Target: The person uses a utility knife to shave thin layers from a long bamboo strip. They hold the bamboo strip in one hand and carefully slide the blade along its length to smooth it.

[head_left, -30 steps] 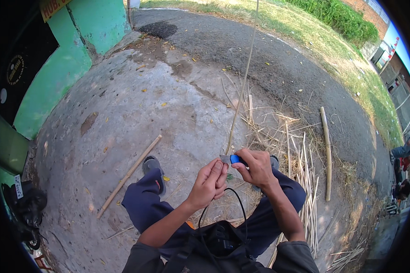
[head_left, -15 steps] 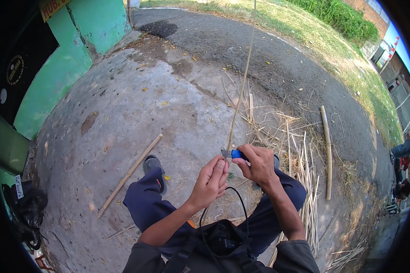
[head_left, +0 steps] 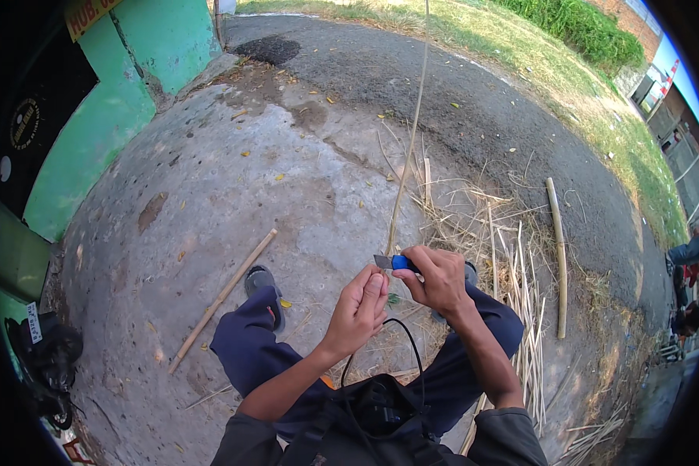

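My right hand (head_left: 440,279) is wrapped round the blue handle of a utility knife (head_left: 400,262), its grey blade pointing left. A long, thin bamboo strip (head_left: 413,132) rises away from me from the blade, bending slightly toward the far edge of the view. My left hand (head_left: 359,307) pinches the near end of this strip, its fingertips just below the blade. The blade lies across the strip close to my left fingertips; whether it cuts in cannot be made out.
Split bamboo strips (head_left: 530,334) and curly shavings (head_left: 474,213) lie to my right, beside a thick bamboo pole (head_left: 558,256). Another bamboo stick (head_left: 224,299) rests on the concrete at my left. A green wall (head_left: 93,163) stands far left; a person (head_left: 685,318) is at the far right.
The knife has shifted very slightly left, and the upper part of the bamboo strip has swung a little left. Both hands keep their hold.
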The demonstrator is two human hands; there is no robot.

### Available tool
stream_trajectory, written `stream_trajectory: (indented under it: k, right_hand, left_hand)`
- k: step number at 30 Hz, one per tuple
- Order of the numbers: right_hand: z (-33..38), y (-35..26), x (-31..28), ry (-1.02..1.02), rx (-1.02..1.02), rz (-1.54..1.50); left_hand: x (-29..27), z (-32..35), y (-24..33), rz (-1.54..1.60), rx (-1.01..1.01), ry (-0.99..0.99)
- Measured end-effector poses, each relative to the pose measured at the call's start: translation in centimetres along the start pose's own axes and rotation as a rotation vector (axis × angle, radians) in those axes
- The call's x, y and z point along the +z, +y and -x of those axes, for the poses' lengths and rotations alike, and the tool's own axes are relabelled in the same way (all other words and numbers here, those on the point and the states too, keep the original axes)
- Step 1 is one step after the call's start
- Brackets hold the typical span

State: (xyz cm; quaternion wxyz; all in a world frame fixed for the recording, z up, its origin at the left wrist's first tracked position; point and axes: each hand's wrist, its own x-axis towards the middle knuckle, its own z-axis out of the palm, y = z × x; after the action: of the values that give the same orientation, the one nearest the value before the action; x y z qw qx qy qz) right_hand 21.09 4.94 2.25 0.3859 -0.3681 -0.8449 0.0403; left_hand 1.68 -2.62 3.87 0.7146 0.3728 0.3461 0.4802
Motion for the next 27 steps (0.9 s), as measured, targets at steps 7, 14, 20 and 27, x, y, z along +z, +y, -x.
stream_trajectory:
  k: [7,14,20,27]
  right_hand:
    - [-2.2,6.1,-5.3,0.34,0.373,0.067]
    - [0.4,3.6,-2.0,0.266,0.458,-0.105]
    - [0.4,0.1,-1.0,-0.034,0.13,-0.175]
    - [0.0,-0.8,-0.4,-0.06,0.043,-0.129]
  left_hand:
    - [0.9,1.6,-2.7,-0.45,0.193,-0.018]
    - [-0.5,0.9,-0.7,-0.155,0.131,0.039]
    - [-0.7,0.4,-0.9,-0.082,0.1,0.018]
    - [-0.8,0.0,-1.7,-0.274,0.183,0.133]
